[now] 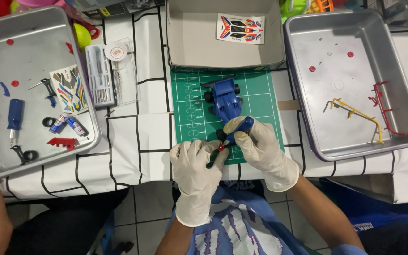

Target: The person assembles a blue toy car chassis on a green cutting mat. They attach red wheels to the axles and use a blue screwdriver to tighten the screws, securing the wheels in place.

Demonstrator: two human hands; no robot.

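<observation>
A blue toy race car (225, 98) with black wheels lies on a green cutting mat (187, 108) in front of me. My right hand (260, 146), in a white glove, grips a blue-handled screwdriver (240, 127) whose tip points at the car's near end. With gloved fingertips my left hand (195, 165) pinches a small red part (221, 147) right at the screwdriver's tip, beside a black wheel.
A metal tray (29, 94) at left holds a blue screwdriver, a sticker sheet, batteries and small parts. A metal tray (355, 80) at right holds yellow and red plastic sprues. An open cardboard box (223, 38) with a sticker sheet sits behind the mat. A clear tool case (107, 75) lies left.
</observation>
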